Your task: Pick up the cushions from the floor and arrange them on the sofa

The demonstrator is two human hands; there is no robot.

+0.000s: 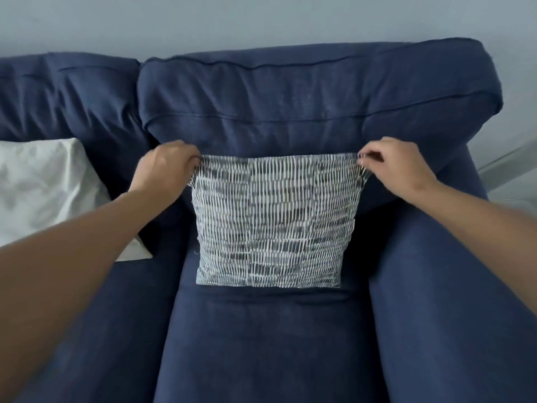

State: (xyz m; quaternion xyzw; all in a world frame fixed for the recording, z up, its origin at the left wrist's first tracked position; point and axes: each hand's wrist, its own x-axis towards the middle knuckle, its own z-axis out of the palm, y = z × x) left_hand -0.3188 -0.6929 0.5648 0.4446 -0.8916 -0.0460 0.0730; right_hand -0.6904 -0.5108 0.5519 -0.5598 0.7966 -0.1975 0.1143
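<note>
A patterned cushion [274, 222], white with dark grey dashes, stands upright on the seat of a navy blue sofa [273, 344] and leans against the back cushion. My left hand [167, 167] pinches its top left corner. My right hand [396, 165] pinches its top right corner. The cushion's top edge is pulled taut between both hands. A white cushion [46, 193] rests on the sofa seat to the left, against the neighbouring back cushion.
The sofa's padded right armrest [453, 301] runs along the right side of the seat. A pale grey wall [261, 21] rises behind the sofa. A strip of light floor [511, 175] shows at the far right.
</note>
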